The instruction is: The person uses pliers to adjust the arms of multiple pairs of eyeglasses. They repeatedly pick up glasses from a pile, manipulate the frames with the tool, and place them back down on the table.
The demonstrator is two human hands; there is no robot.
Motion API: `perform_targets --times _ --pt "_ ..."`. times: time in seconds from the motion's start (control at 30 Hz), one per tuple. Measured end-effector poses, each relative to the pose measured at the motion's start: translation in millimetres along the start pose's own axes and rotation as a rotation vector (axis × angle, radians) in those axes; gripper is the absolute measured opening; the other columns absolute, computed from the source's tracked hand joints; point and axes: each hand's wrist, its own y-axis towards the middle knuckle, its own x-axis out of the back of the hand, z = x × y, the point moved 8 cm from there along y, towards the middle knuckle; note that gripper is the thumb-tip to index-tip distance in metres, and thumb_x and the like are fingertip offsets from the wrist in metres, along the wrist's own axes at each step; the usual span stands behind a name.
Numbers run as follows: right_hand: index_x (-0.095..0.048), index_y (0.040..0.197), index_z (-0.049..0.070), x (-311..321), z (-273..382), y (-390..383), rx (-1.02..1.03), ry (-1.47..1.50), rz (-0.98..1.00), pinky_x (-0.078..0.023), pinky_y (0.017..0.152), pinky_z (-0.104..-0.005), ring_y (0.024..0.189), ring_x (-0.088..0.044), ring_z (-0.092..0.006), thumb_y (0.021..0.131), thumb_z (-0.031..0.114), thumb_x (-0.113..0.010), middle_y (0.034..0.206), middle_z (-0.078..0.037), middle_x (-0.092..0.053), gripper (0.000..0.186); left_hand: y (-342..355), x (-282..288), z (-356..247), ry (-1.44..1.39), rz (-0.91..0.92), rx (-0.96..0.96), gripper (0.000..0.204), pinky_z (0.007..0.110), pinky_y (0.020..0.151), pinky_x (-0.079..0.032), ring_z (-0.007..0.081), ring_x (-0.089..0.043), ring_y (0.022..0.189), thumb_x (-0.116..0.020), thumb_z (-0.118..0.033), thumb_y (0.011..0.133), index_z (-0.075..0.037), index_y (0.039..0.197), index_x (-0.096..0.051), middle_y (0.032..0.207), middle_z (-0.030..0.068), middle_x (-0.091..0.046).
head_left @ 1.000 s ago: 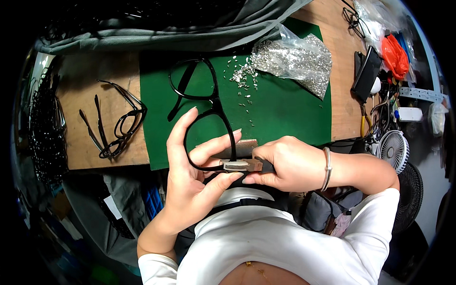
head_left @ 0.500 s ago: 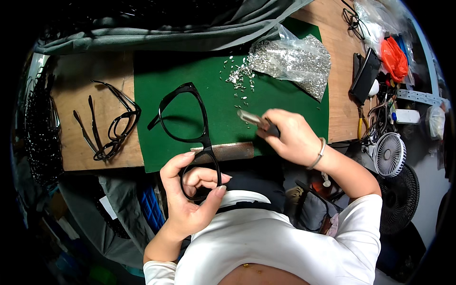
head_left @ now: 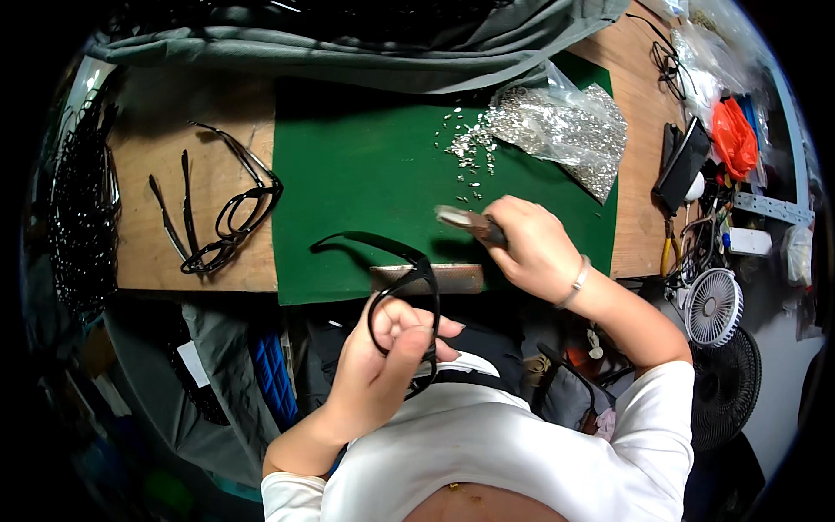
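My left hand (head_left: 370,365), below the table's front edge, is closed around a black glasses frame (head_left: 433,300). The frame is turned nearly edge-on, one temple stretching left over the green mat (head_left: 348,165). My fingers and thumb hide part of its rim. In my right hand (head_left: 539,252) is a metal-headed tool that looks like pliers (head_left: 465,219), gripped by its dark handle. Its head points left above the mat, apart from the frame. A perforated-looking metal strip (head_left: 459,278) lies along the mat's front edge, just behind the frame.
Small shiny metal pieces (head_left: 470,148) are scattered beside an open clear bag (head_left: 565,126) full of them. Black glasses frames (head_left: 235,213) lie on the wood at left. A phone (head_left: 683,165), a red bag (head_left: 735,137) and a white fan (head_left: 713,296) stand at right. Grey cloth (head_left: 348,65) drapes the back.
My left hand has moved right and turned the glasses frame, bringing it lower, nearly edge-on. My right hand still holds the tool in about the same place. The view has shifted slightly.
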Motion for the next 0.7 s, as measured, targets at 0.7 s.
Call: perform_targets --times 0.7 --pt "-0.049 0.081 0.003 -20.0 39.3 -13.7 -0.402 1.389 0.137 -0.041 0.053 -0.0188 0.058 -0.048 -0.0051 0.082 0.02 -0.06 0.067 0.0 -0.051 0.02 10.4 -16.4 -6.7 0.177 0.034 -0.029 0.051 0.025 0.07 -0.05 0.0167 -0.059 0.08 -0.048 0.011 0.078 0.001 0.123 -0.027 0.104 0.0202 -0.051"
